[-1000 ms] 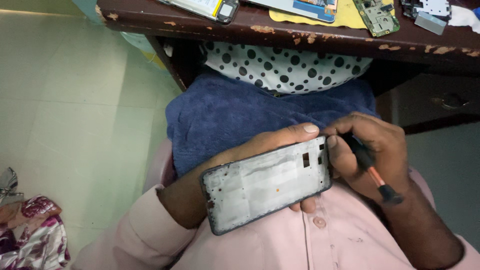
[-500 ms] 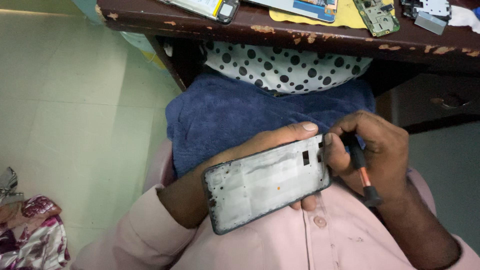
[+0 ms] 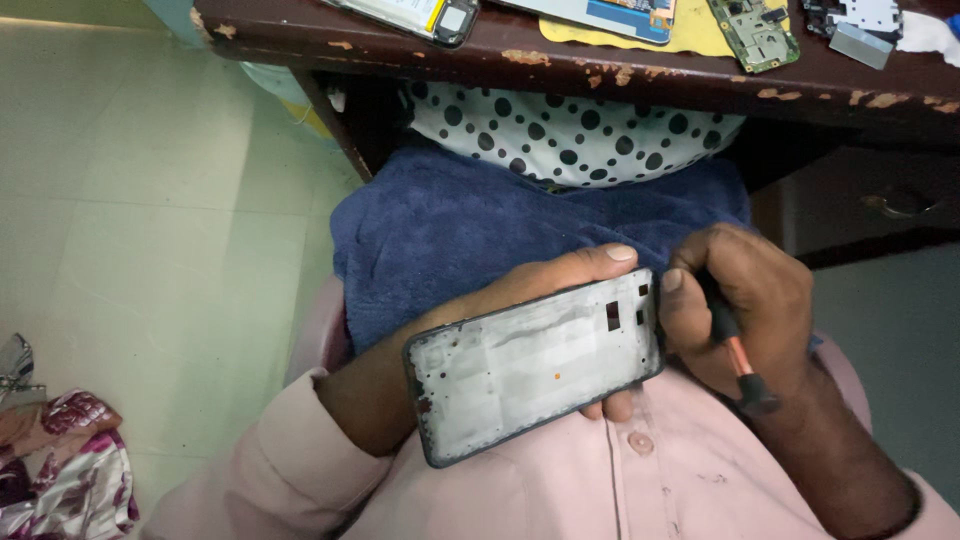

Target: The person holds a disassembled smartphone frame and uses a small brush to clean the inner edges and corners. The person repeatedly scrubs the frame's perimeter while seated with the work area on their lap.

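The left hand (image 3: 560, 290) holds a phone frame (image 3: 535, 362) over a blue towel (image 3: 450, 230). The right hand (image 3: 745, 305) grips a small screwdriver (image 3: 735, 350) at the frame's right end.

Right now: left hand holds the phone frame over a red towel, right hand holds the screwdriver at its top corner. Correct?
Not quite: the towel is dark blue, not red, as the head view shows. The left hand does hold the phone frame, and the right hand holds the screwdriver at its top corner.

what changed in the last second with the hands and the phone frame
The right hand turned its orange-shafted tool so the dark butt end swung in from the far right to just below the hand. The left hand kept gripping the phone frame over the blue towel, barely shifted. Nothing was let go.
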